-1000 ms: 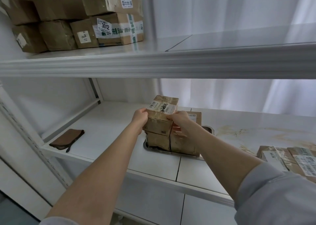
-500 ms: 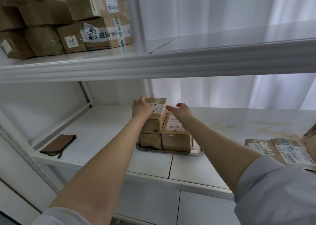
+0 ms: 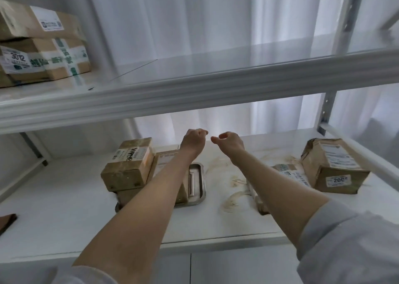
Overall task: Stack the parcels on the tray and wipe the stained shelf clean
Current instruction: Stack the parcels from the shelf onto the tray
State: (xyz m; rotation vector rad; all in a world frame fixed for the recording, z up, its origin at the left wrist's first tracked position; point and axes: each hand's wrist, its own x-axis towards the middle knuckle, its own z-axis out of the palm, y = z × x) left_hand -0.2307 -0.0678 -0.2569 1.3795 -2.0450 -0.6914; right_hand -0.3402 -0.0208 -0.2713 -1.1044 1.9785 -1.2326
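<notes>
Brown cardboard makes up the stack on the steel tray [image 3: 197,183]. A top parcel [image 3: 129,162], its white label scrawled over in black, rests on a lower parcel [image 3: 127,194]. A third parcel [image 3: 165,160] stands just beside them, mostly hidden behind the left forearm. The tray sits on the lower shelf [image 3: 64,208], left of the middle, with its right end bare.

Just right of the tray, tan stains [image 3: 234,184] smear the white surface in loops and streaks that run back toward the rear. A flat parcel [image 3: 289,171] lies at the right of the stained patch, partly covered by the right forearm. Just beside it, near the shelf's right end, stands a large box [image 3: 332,167] with a label reading 200.

From where I stand, both arms reach in over the shelf. The left hand [image 3: 193,140] and right hand [image 3: 230,142] hang in the air behind the tray, close together but not touching. Their fingers are loosely curled and both hands are empty. Pale grey sleeves [image 3: 345,240] are pushed up past the forearms.

On the upper shelf [image 3: 216,80], stacked boxes [image 3: 43,46] crowd the left end, one marked 3012. A dark brown pouch [image 3: 7,220] shows at the far left edge of the lower shelf. A white curtain [image 3: 194,24] hangs behind it all.
</notes>
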